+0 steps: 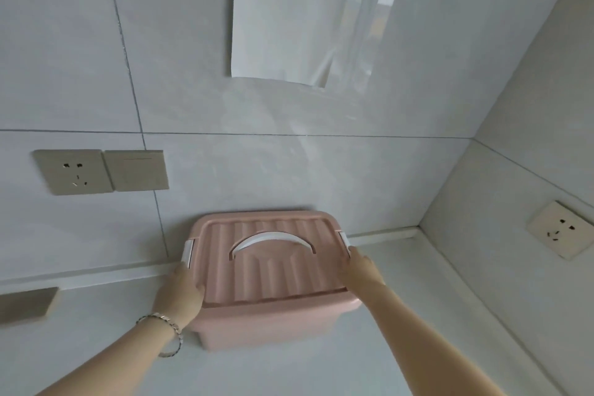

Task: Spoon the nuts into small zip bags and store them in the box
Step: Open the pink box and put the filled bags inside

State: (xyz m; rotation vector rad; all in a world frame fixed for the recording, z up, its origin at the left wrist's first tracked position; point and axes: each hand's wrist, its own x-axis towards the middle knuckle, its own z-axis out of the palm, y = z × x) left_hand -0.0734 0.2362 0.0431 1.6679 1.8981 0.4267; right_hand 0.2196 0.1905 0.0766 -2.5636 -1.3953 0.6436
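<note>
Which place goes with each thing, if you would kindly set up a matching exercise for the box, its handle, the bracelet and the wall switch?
Things:
1. box
2. handle
3. bracelet
4. switch

Places:
A. round the left wrist
B. on the back wall, right beside a socket
C. lying flat on the lid
D. on the counter, at the foot of the back wall

Pairs: 1-D, 2-C, 3-A, 4-B
</note>
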